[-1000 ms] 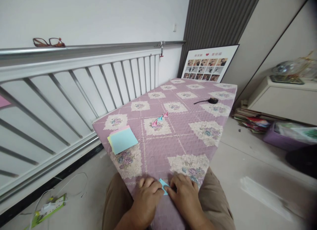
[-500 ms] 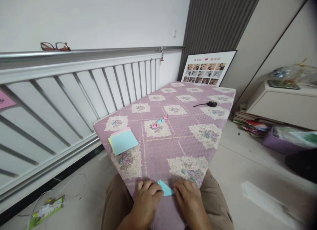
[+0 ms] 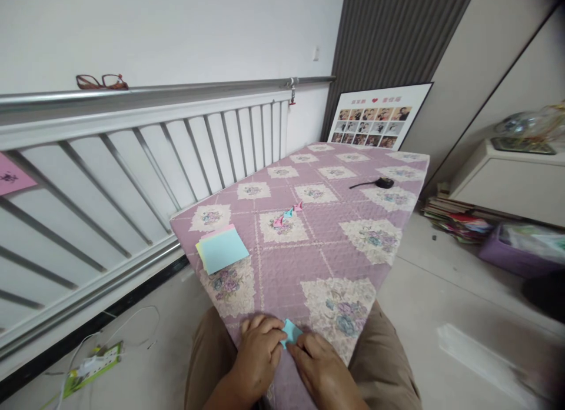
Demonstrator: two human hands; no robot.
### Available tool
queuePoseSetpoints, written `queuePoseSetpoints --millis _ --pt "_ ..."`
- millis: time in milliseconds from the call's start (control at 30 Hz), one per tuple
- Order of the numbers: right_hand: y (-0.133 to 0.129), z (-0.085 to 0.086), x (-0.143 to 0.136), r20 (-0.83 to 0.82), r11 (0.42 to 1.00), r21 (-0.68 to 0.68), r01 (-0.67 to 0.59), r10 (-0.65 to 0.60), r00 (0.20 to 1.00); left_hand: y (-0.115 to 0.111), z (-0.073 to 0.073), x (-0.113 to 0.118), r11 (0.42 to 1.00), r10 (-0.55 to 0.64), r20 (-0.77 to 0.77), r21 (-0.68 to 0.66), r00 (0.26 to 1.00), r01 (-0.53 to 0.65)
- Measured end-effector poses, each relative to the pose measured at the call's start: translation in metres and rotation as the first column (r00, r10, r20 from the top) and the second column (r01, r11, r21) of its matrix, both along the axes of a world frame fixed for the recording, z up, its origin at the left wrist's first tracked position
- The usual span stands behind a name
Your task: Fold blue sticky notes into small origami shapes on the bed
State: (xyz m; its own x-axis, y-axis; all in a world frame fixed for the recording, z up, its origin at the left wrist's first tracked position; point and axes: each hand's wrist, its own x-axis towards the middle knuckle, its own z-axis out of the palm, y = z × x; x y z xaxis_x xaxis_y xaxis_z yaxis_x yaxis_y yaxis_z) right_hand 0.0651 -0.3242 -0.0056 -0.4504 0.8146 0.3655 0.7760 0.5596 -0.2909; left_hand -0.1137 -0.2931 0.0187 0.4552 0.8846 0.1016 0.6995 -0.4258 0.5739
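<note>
Under both hands and reaching well ahead: cloth-covered purple floral table [image 3: 282,283], near end narrow, presumably handy for working close. Ahead and left of both: white slatted radiator [image 3: 212,140]. On that near end: left hand [image 3: 259,354], fingers bent inward, and right hand [image 3: 324,369], thumb and fingers drawn together. Ahead of left hand, within easy reach: paper stack [image 3: 223,250], blue uppermost, pink and yellow edges showing. Far ahead of right hand, apart from the work: round black object with thin tail [image 3: 385,183], too small to name. Between both hands: small blue paper [image 3: 291,331], held at left and right sides, likely to pin so light a sheet; part-covered by fingers, folds unclear. Ahead, in a slanting row: near pink folded piece [image 3: 278,222], blue folded piece [image 3: 288,213], far pink folded piece [image 3: 298,206], perhaps parked out of the way.
</note>
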Motion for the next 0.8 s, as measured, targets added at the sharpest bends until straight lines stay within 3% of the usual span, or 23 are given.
queuePoseSetpoints --millis 100,200,333,500,800 --pt "0.001 0.002 0.0 0.023 1.0 0.009 0.0 0.0 1.0 -0.002 -0.002 -0.003 0.999 0.035 0.06 -0.021 0.998 -0.033" --pt "0.001 0.0 0.001 0.012 1.0 0.021 -0.011 0.011 1.0 -0.008 -0.003 -0.007 0.989 0.146 0.08 -0.024 0.986 -0.145" --pt "0.002 -0.003 0.0 0.004 0.999 0.036 -0.009 0.009 1.0 -0.018 -0.003 -0.007 0.953 0.302 0.005 -0.008 0.953 -0.302" --pt "0.003 -0.004 -0.002 -0.04 0.997 0.083 0.006 -0.002 0.999 -0.022 -0.004 0.001 0.924 0.382 -0.077 0.0 0.921 -0.383" --pt "0.003 0.002 -0.001 0.006 1.0 0.001 0.01 -0.01 1.0 -0.016 0.0 -0.002 0.921 0.374 -0.18 -0.045 0.91 -0.387"
